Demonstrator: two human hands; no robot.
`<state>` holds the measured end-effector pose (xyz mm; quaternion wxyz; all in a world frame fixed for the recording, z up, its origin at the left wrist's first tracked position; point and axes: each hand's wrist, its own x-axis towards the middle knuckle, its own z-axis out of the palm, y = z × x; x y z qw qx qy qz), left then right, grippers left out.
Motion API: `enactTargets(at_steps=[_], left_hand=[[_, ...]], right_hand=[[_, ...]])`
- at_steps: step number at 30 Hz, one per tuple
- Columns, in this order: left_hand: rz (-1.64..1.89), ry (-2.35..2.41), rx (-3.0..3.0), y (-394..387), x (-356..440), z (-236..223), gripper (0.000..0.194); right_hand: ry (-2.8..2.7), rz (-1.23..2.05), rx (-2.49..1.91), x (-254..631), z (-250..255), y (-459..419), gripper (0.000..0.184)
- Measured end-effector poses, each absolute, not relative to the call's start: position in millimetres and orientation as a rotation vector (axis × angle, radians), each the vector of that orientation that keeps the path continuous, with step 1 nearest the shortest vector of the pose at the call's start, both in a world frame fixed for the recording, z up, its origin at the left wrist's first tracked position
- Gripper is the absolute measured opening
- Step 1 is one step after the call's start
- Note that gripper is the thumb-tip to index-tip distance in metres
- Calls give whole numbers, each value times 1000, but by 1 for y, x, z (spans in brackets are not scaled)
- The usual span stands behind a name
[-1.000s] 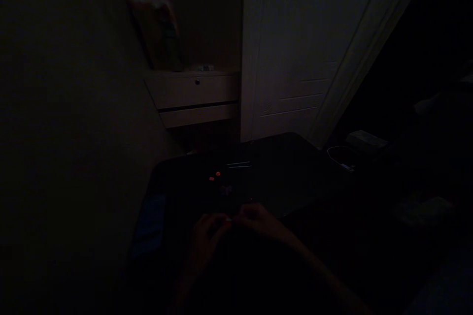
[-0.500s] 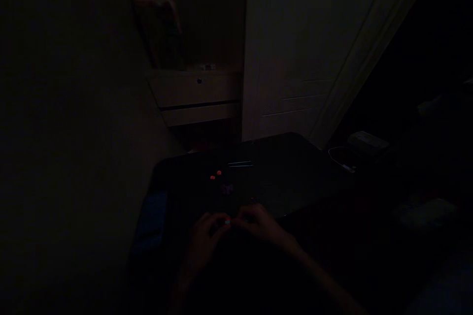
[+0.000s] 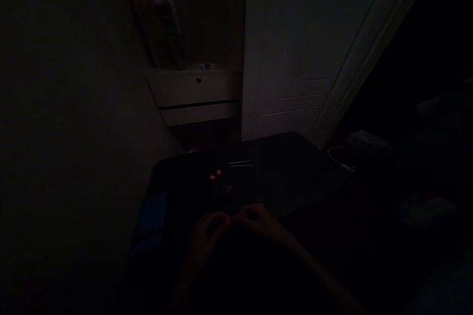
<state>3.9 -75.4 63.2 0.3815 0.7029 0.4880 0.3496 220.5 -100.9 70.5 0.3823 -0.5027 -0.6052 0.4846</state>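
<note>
The room is very dark. My left hand (image 3: 207,229) is closed in a pinch over the near part of the table, holding a small bright red piece (image 3: 227,222) with a thin pale edge. From the right, my right hand (image 3: 260,221) meets it, thumb and fingertips pressed together right beside the red piece. What those right fingertips pinch is hidden. Just beyond the hands lies a small purple piece (image 3: 227,188). Farther off are two small orange pieces (image 3: 215,174) and a pair of thin pale sticks (image 3: 240,163) lying side by side.
A dark table (image 3: 284,157) with rounded corners bears these things. On its left is a blue flat object (image 3: 151,219). Behind stand a drawer unit (image 3: 195,91) and a pale panelled door (image 3: 288,59). To the right are a pale box (image 3: 367,140) and a white cable (image 3: 338,150).
The small piece between my fingertips has turned: its pale side faced me before, and now mostly red shows. Both hands stay in nearly the same place.
</note>
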Motion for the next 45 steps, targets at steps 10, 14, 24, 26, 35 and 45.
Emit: enactTargets(at_steps=[10, 14, 24, 26, 35, 45], left_hand=[[858, 1238, 1799, -75, 3, 62, 24], [861, 1244, 1816, -74, 2, 59, 23], [907, 1275, 1911, -74, 1, 56, 18], [930, 1269, 1950, -75, 2, 56, 17], [927, 1312, 2184, -75, 7, 49, 17], [943, 1188, 2132, -78, 1, 54, 22]], right_hand=[[-1549, 1330, -1261, 221, 68, -98, 53], [-1550, 1367, -1228, 223, 67, -98, 52], [-1574, 1331, -1207, 224, 64, -99, 44], [-1553, 1275, -1238, 224, 66, -99, 39], [-1473, 982, -1509, 221, 65, -116, 20], [-1133, 933, -1462, 184, 45, -147, 26]])
